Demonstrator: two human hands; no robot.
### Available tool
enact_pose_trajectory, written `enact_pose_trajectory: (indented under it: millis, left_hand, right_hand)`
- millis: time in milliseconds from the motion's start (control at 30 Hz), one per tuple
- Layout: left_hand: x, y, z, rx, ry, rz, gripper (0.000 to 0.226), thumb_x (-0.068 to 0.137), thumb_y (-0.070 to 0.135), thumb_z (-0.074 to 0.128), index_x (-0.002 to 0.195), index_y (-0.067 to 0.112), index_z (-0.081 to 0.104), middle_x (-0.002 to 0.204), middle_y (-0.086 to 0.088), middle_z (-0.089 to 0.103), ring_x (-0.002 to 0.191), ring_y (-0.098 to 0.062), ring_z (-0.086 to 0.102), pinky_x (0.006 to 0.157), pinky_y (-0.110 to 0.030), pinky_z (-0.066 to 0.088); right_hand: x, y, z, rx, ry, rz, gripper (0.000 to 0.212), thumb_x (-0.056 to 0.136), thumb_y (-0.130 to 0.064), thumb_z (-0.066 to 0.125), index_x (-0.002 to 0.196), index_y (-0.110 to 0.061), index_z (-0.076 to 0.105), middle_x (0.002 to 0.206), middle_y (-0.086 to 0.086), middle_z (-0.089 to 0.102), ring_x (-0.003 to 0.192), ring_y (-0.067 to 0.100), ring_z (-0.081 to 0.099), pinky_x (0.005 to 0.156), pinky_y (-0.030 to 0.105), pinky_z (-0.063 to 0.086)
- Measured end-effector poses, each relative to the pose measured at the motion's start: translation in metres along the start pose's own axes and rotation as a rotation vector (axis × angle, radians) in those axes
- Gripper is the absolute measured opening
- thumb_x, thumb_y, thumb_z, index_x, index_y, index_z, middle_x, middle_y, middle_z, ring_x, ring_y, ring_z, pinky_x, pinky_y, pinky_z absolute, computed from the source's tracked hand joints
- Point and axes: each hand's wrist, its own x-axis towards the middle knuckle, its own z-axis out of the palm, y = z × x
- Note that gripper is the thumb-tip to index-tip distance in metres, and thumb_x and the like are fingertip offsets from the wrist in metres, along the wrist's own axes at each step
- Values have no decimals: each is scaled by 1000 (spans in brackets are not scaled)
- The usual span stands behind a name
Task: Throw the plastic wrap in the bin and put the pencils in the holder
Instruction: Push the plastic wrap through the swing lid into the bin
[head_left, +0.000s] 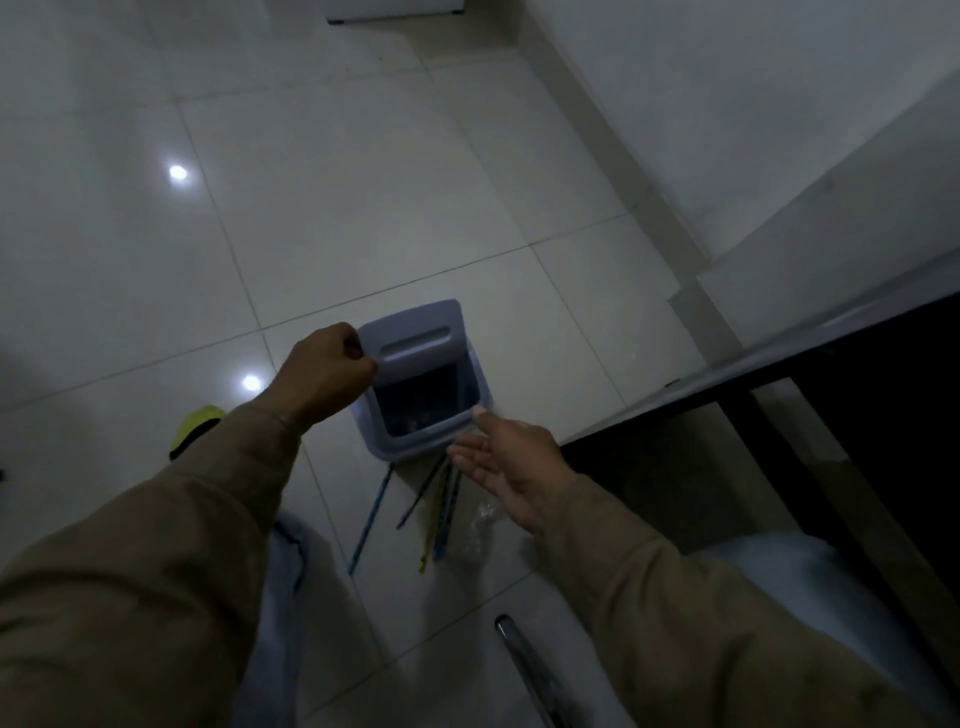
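A small pale lilac bin stands on the tiled floor with its lid raised. My left hand pinches the lid's left edge and holds it up. My right hand hovers open just right of the bin's front rim, fingers spread, nothing in it. Several pencils, blue, yellow and dark, lie on the floor just in front of the bin. A crumpled piece of clear plastic wrap lies on the floor to the right of the pencils, below my right hand. No pencil holder is in view.
A dark table with a dark leg runs along the right. A yellow-green object sits on the floor behind my left forearm. A metal tube lies bottom centre. Pale cloth lies at bottom left and right. A white wall rises at the top right.
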Motion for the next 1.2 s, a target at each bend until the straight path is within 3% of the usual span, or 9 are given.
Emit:
enact_pose_trajectory:
  millis: [300, 467, 533, 667, 767, 1033, 1200]
  left_hand:
    - [1, 5, 12, 22, 30, -49, 57, 82, 24, 67, 131, 5, 44, 120, -24, 64, 101, -43, 62, 82, -50, 54]
    - [-8, 21, 23, 81, 78, -25, 87, 83, 17, 70, 150, 1, 15, 147, -28, 39, 130, -46, 43, 99, -46, 38]
    - [-11, 24, 23, 86, 76, -11, 91, 84, 15, 69, 152, 1, 10, 151, -28, 33, 133, -46, 38, 103, -47, 36]
    - [-14, 23, 20, 100, 47, 13, 93, 86, 15, 67, 153, 4, 4, 151, -29, 33, 133, -46, 38, 102, -47, 37]
    - [-14, 20, 18, 97, 19, 7, 97, 88, 18, 65, 154, 8, -5, 151, -30, 33, 132, -46, 39, 101, -45, 38]
    - [-6, 14, 18, 91, 4, -6, 102, 89, 25, 63, 152, 11, -16, 146, -33, 38, 128, -47, 43, 96, -44, 40]
    - [-3, 12, 18, 95, -5, -11, 102, 90, 28, 62, 151, 9, -18, 148, -32, 36, 130, -46, 40, 100, -42, 38]
  right_hand:
    - [1, 37, -55, 51, 132, 55, 21, 97, -21, 57, 105, -2, 54, 84, 15, 61, 72, 23, 63, 67, 31, 56]
    - [9, 58, -82, -3, 207, 82, 21, 92, -24, 63, 83, -5, 60, 74, 10, 62, 67, 21, 64, 57, 26, 56]
    - [11, 64, -87, -38, 226, 83, 22, 93, -22, 62, 77, -7, 62, 68, 8, 62, 61, 18, 62, 61, 28, 56]
    - [21, 77, -91, -150, 300, 102, 20, 92, -24, 62, 77, -11, 59, 80, 11, 65, 72, 22, 66, 78, 35, 60]
    - [30, 89, -95, -228, 326, 134, 18, 91, -21, 61, 77, -11, 57, 85, 13, 66, 87, 28, 69, 81, 36, 61]
    - [58, 113, -103, -312, 323, 208, 18, 92, -20, 61, 101, -6, 57, 93, 11, 64, 91, 27, 67, 75, 32, 58]
    - [78, 116, -97, -350, 330, 211, 11, 92, -16, 61, 89, -5, 60, 86, 10, 61, 93, 29, 69, 73, 33, 59]
